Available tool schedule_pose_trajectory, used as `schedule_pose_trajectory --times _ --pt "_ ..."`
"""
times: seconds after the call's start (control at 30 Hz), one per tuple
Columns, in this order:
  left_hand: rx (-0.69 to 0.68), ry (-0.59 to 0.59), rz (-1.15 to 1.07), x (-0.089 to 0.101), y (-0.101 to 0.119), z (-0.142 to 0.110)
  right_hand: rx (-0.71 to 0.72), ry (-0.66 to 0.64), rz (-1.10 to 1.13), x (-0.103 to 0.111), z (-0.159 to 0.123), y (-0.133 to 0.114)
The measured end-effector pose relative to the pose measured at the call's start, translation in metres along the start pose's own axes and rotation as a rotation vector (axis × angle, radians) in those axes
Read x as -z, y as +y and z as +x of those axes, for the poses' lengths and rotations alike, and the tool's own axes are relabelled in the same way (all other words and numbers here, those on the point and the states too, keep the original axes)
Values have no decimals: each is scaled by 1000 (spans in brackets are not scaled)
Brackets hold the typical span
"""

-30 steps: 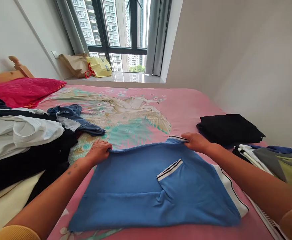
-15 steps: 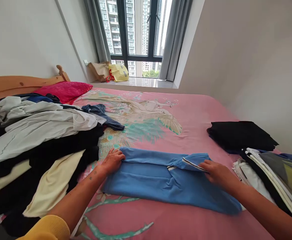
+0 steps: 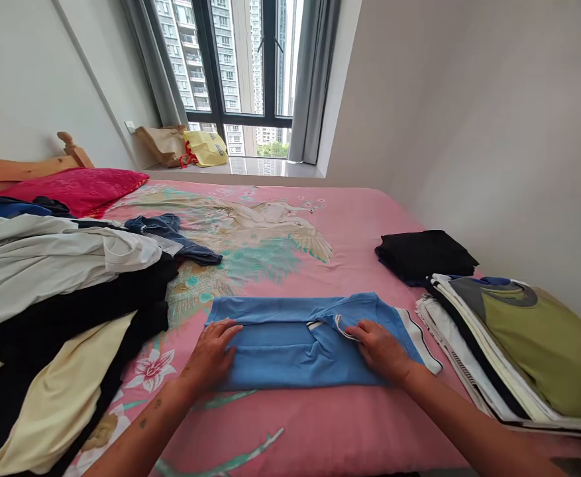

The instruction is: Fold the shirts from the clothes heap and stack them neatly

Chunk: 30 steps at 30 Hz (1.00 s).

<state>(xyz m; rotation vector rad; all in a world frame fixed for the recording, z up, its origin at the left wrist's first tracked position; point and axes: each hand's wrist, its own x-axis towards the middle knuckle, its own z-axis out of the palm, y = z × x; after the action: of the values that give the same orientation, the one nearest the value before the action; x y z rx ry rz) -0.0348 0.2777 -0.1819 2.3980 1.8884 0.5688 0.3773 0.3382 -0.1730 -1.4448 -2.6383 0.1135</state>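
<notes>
a blue shirt [image 3: 275, 366] lies folded in a long flat shape on the pink bed sheet [image 3: 350, 430], straight in front of the person, its long sides running left to right. a fold of cloth runs along the far edge, and a small white piece of trim shows near the middle. at the right end a white band [image 3: 416, 334] with a dark line sticks out past the blue.

the left hand [image 3: 214, 350] rests palm down on the left end of the shirt, fingers loosely bent and the thumb spread away from them; it presses on the cloth with no bunch of it in the grasp. the right hand [image 3: 380, 346] is over the right half, its fingers curled close together and touching a striped trim [image 3: 342, 326] that stands up a little in a crumple. whether the trim is pinched under those fingertips, one cannot tell.

to the right, near the shirt, is a stack of folded clothes with a green and grey top [image 3: 538, 334] uppermost, and just beyond it sits a folded black pile [image 3: 425, 254]. to the left, a loose heap holds a white garment [image 3: 61, 262], a cream garment [image 3: 74, 384] and black cloth, with jeans [image 3: 168, 233] at its far side. a red pillow [image 3: 84, 189] lies behind the heap. a brown paper bag [image 3: 161, 144] and a yellow bag [image 3: 207, 147] stand side by side on the window sill [image 3: 263, 167].
</notes>
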Motion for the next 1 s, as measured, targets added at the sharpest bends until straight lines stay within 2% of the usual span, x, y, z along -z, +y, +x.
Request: schedule_pose_trajectory --times 0.1,0.27,0.37,0.47,0.6,0.77,0.83,0.9,1.0 --pt "-91 -20 -61 -12 45 9 5 24 9 0 -2 0" --pt "-209 -83 -145 -36 115 42 -17 109 57 4 2 2" --pt "-214 -112 -149 -52 149 63 -40 132 91 6 5 3" --pt "-185 -80 -128 -66 177 83 -43 154 109 8 8 5" --pt "-149 -58 -68 -74 196 105 -33 184 136 17 9 7" --pt "-260 -137 -32 -64 191 111 -3 163 340 26 -6 20" --pt "-303 -164 -38 -59 190 110 -79 199 437 25 -15 35" --pt "-339 -194 -57 -57 196 110 -222 278 516 20 -23 54" --pt "-415 -262 -103 -64 220 114 -449 308 690 12 -28 78"
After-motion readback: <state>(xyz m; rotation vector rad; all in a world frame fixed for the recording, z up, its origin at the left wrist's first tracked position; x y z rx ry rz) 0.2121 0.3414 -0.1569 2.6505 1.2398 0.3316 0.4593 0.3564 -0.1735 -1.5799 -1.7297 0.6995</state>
